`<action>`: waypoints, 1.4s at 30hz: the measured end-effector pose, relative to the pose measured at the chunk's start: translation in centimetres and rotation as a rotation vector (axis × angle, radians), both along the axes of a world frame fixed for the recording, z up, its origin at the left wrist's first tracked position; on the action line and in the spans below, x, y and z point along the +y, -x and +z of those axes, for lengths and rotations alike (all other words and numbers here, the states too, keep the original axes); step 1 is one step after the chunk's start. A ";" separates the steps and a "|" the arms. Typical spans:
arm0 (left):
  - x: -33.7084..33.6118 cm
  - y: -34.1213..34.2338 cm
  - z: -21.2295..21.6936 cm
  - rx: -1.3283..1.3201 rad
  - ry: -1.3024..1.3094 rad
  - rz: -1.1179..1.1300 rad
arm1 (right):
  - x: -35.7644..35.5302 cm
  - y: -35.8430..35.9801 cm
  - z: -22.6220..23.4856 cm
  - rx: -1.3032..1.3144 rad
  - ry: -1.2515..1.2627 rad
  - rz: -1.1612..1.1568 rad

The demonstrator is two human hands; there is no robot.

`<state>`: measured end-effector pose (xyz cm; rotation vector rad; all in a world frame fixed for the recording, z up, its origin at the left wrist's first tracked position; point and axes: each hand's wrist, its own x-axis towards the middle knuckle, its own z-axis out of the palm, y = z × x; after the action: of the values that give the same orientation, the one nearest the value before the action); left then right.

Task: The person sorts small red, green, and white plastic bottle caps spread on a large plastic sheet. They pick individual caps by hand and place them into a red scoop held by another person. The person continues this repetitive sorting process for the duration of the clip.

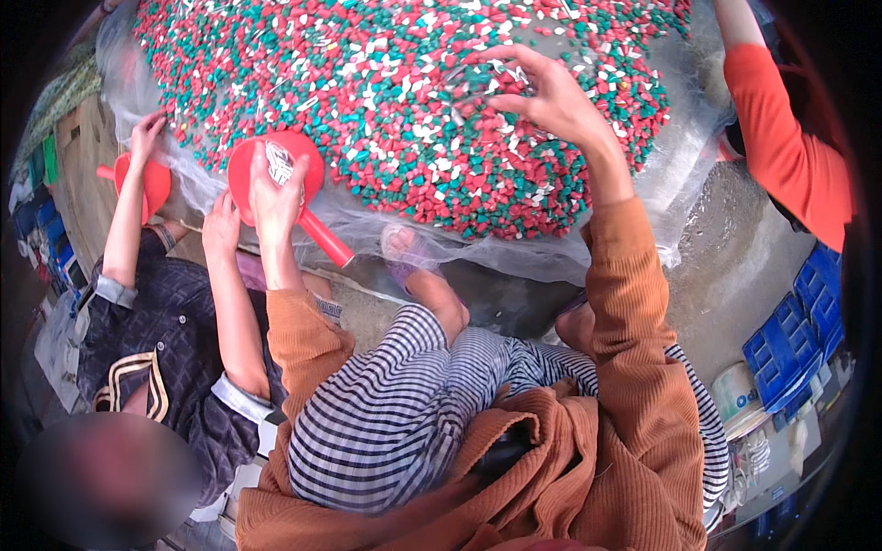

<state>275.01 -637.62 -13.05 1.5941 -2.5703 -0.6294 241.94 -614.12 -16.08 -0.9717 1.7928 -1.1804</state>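
Observation:
My left hand point(277, 197) lies over the bowl of a red plastic dipper point(241, 174), whose handle slants down to the right. Its thumb and fingers curl around a cluster of white pieces point(278, 163); whether it also grips the dipper's rim is hidden. Over a broad heap of small red, green and white plastic pieces point(395, 138) reaches my right hand point(547, 96), thumb and fingers bent and apart. Some thin, pale, blurred bits show near its fingertips, and I see nothing held there.
A clear plastic sheet point(680, 184) lies under the heap. At left, a co-worker in a dark shirt point(175, 321) reaches toward the heap's edge beside another red dipper point(154, 188). An orange sleeve point(781, 138) shows at right. Blue crates point(790, 331) stand at lower right.

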 end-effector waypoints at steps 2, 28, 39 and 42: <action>-0.7 2.2 0.2 -0.010 0.130 0.024 | 1.6 0.0 1.6 0.074 -0.053 -0.146; 7.7 17.5 -1.2 0.343 -0.212 -1.030 | 7.0 2.7 1.9 -0.674 0.315 -0.265; 6.2 19.4 -2.0 0.388 -0.934 -0.631 | 2.5 2.0 -1.4 0.601 -0.508 -0.184; 6.7 19.9 -0.9 0.462 -1.217 -0.579 | 3.0 2.5 -1.1 0.340 -0.358 -0.193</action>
<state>255.06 -630.87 -13.99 0.4896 -2.2463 -2.5515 239.47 -611.13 -17.15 -0.8349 2.3148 -0.7932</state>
